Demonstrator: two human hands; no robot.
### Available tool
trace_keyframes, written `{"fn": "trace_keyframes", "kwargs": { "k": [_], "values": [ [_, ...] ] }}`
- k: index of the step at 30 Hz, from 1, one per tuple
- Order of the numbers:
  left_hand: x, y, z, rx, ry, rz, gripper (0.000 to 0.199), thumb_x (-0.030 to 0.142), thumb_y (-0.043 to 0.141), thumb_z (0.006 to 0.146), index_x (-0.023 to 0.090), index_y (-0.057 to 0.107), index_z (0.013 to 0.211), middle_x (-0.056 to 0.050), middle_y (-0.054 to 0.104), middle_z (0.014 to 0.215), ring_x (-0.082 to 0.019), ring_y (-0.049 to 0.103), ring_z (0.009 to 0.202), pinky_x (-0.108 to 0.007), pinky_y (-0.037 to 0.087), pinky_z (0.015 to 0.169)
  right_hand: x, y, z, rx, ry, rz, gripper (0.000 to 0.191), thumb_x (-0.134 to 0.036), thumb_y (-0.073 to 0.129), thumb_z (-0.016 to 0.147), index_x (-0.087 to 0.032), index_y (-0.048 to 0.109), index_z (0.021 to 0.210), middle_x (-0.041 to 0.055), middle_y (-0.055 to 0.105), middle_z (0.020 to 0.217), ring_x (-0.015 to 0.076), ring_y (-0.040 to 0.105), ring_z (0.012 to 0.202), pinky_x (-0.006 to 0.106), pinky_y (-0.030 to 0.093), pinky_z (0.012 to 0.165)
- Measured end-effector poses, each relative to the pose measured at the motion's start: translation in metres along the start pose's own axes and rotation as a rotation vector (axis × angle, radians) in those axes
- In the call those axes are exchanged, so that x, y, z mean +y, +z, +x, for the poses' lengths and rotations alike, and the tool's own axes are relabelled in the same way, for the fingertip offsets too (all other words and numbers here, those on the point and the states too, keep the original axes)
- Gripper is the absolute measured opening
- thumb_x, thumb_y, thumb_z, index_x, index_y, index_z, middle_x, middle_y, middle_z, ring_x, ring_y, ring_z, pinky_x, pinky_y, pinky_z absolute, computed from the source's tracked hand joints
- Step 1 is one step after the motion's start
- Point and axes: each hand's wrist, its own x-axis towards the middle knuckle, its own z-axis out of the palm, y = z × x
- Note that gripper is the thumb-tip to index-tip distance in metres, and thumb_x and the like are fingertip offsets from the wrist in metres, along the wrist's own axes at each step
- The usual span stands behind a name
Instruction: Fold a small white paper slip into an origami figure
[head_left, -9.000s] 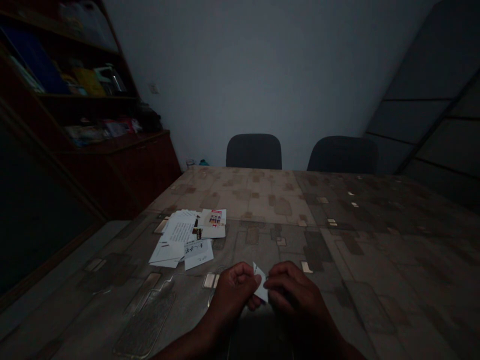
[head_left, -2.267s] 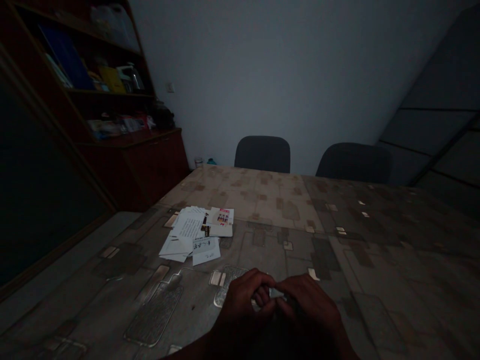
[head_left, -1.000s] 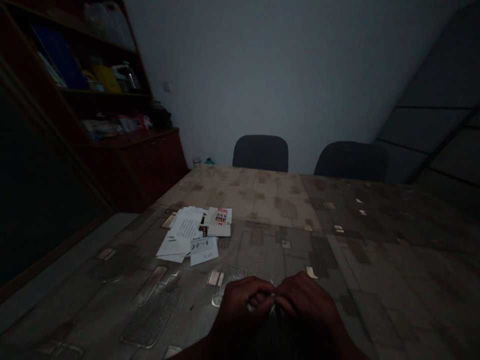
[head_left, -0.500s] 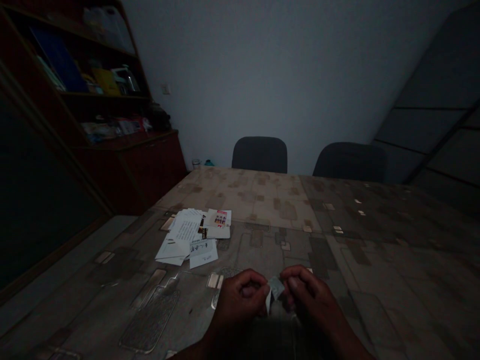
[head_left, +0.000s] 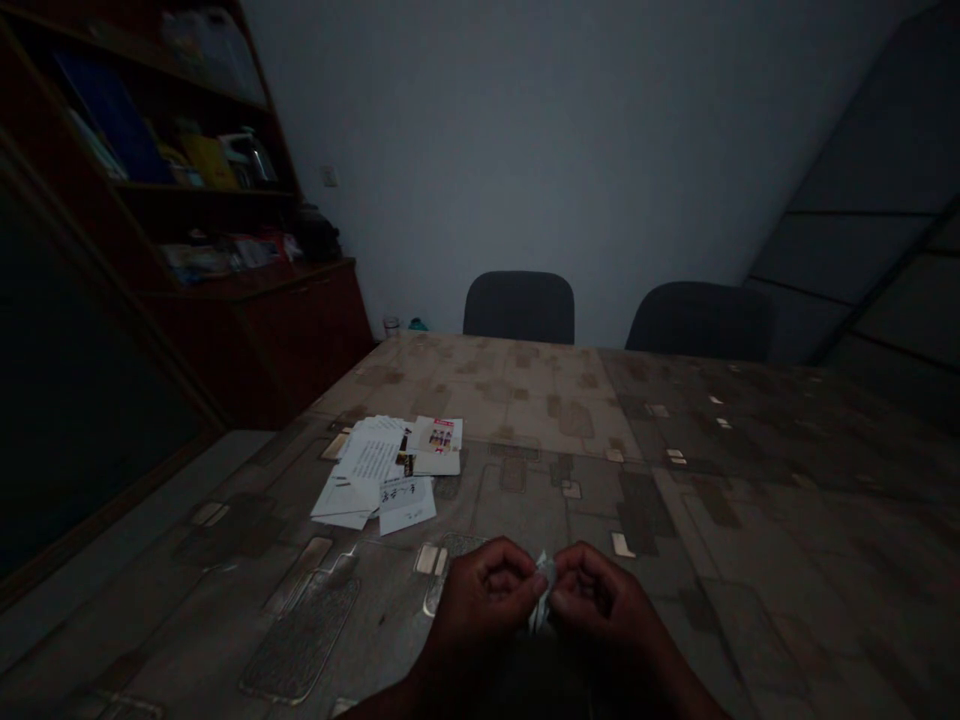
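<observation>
Head view, dim room. At the lower centre of the frame the left hand (head_left: 480, 600) and the right hand (head_left: 600, 605) meet just above the near edge of the table (head_left: 750, 480). Both are curled, thumb against forefinger, and each pinches one side of a small folded piece of paper (head_left: 543, 590) held between them. Only a pale, creased sliver of the paper shows between the fingertips; the rest is hidden by the fingers, so its full shape cannot be told. It appears lifted slightly off the patterned tabletop rather than lying flat, though the low light leaves this uncertain.

Handling, as a judgement: the paper looks very light and thin, soft enough to crumple or tear under a hard squeeze, yet stiffened where folds overlap. It is best taken at its folded edges with fingertip pinches, as both hands do here, since a flat grip would crush the creases.

To the left of centre, well apart from the hands, a loose pile of printed cards (head_left: 386, 470) lies fanned on the table, one with a red-and-white picture uppermost at its far side. At the far edge of the table stand two dark chairs (head_left: 519, 305), side by side against the pale wall. The upper left of the frame holds a dark wooden cabinet (head_left: 262, 320) with open shelves of books and small objects too dim to identify.
</observation>
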Motion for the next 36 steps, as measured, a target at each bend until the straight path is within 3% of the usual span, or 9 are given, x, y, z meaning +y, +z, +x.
{"fn": "trace_keyframes", "kwargs": {
  "k": [9,15,23,31,36],
  "values": [
    [0.005,-0.001,-0.001,-0.022,0.016,-0.012,0.021,0.032,0.072,0.069,0.014,0.062,0.065,0.003,0.053,0.056,-0.010,0.045,0.052,-0.019,0.032,0.049,-0.001,-0.001,0.001,0.018,-0.033,-0.055,0.045,-0.056,0.079,0.063,-0.016,0.061,0.076,-0.0039,0.050,0.061,0.0097,0.042,0.055,0.021,0.032,0.053],
    [0.007,0.001,-0.001,-0.019,-0.016,-0.045,0.028,0.039,0.074,0.066,0.015,0.059,0.063,0.005,0.048,0.053,-0.009,0.042,0.049,-0.019,0.030,0.046,-0.004,-0.002,0.001,0.005,0.018,-0.031,0.046,-0.060,0.072,0.069,-0.016,0.062,0.080,-0.0028,0.052,0.060,0.0108,0.044,0.054,0.021,0.031,0.051],
    [0.007,0.001,-0.004,-0.044,-0.034,-0.045,0.031,0.043,0.074,0.067,0.014,0.061,0.065,0.004,0.049,0.053,-0.009,0.040,0.048,-0.019,0.029,0.045,-0.007,0.002,0.001,0.063,-0.035,-0.127,0.036,-0.049,0.075,0.067,-0.017,0.060,0.073,-0.0055,0.045,0.058,0.0104,0.039,0.053,0.022,0.029,0.052],
    [-0.001,0.000,-0.002,-0.029,-0.067,-0.026,0.023,0.030,0.077,0.062,0.014,0.062,0.071,0.004,0.052,0.056,-0.009,0.046,0.052,-0.019,0.032,0.050,-0.006,0.000,0.001,0.097,-0.071,-0.278,0.024,-0.040,0.069,0.071,-0.018,0.060,0.072,-0.0053,0.044,0.058,0.0109,0.038,0.053,0.021,0.029,0.051],
    [0.001,0.001,-0.003,-0.037,-0.069,-0.077,0.026,0.033,0.078,0.062,0.014,0.063,0.071,0.003,0.055,0.058,-0.010,0.048,0.055,-0.019,0.033,0.052,-0.004,-0.004,0.002,0.056,-0.081,-0.273,0.024,-0.041,0.067,0.074,-0.017,0.063,0.079,-0.0036,0.048,0.061,0.0118,0.040,0.055,0.022,0.030,0.051]
  ]
}}
